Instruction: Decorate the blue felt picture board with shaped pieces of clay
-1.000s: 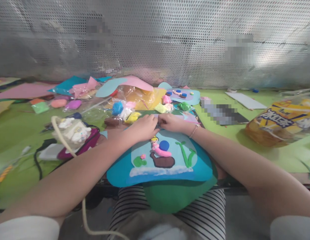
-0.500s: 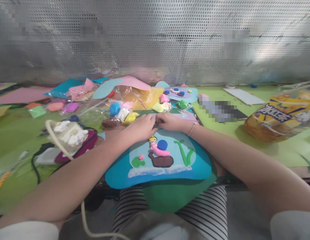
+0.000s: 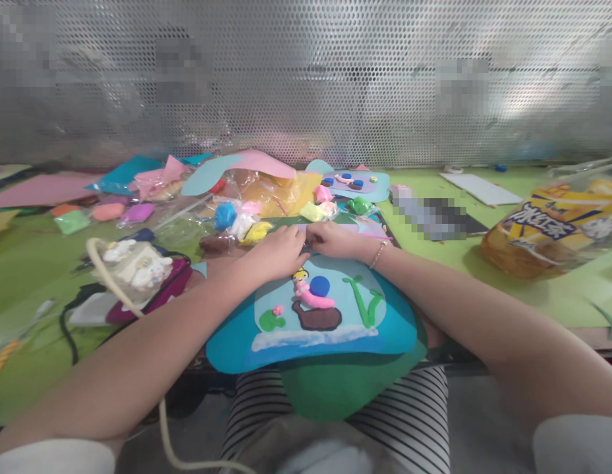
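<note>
My left hand (image 3: 278, 251) and my right hand (image 3: 335, 241) meet fingertip to fingertip at the far edge of a blue foam board (image 3: 394, 322). Both are pinched on something small and dark that I cannot make out. The board lies at the table's near edge and carries a clay picture: a pink figure (image 3: 310, 294) with a blue ball, a brown mound (image 3: 319, 318), green stems (image 3: 365, 301) and a white strip. A green sheet (image 3: 335, 388) hangs under the board over my striped lap.
Bags of coloured clay lumps (image 3: 236, 220) lie just beyond my hands. A white plush pouch on a maroon case (image 3: 138, 266) sits left, with a cream cord. A yellow snack bag (image 3: 553, 227) lies right. Coloured paper sheets (image 3: 43, 187) spread far left. A perforated metal wall (image 3: 306, 79) closes the back.
Both hands stay pinched together at the same spot on the board's far edge. Only the view has shifted slightly.
</note>
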Motion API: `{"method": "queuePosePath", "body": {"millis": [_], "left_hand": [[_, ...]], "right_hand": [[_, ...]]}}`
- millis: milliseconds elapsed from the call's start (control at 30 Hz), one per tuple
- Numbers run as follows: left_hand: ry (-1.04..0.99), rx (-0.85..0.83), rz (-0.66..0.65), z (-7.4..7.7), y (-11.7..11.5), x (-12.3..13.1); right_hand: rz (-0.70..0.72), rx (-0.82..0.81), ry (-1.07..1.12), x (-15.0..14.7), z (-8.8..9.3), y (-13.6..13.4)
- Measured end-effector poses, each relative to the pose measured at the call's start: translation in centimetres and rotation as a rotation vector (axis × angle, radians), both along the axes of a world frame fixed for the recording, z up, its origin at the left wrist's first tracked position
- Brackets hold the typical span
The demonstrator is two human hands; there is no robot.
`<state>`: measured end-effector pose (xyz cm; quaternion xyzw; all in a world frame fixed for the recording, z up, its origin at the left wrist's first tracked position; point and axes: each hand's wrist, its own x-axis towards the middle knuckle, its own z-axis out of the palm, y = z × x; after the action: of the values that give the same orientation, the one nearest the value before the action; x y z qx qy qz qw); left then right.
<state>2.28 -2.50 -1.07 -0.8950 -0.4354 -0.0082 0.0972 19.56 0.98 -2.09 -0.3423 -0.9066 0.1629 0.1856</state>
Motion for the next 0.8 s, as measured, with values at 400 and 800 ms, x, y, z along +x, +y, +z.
{"method": "queuePosePath", "body": {"millis": [400, 800], "left_hand": [[0.021, 0.025, -0.004, -0.15, -0.04, -0.06], [0.013, 0.004, 0.01, 0.12, -0.15, 0.09]], "right_hand": [[0.015, -0.001, 0.004, 0.08, -0.02, 0.11], [0.006, 0.011, 0.003, 0.04, -0.19, 0.16]]}}
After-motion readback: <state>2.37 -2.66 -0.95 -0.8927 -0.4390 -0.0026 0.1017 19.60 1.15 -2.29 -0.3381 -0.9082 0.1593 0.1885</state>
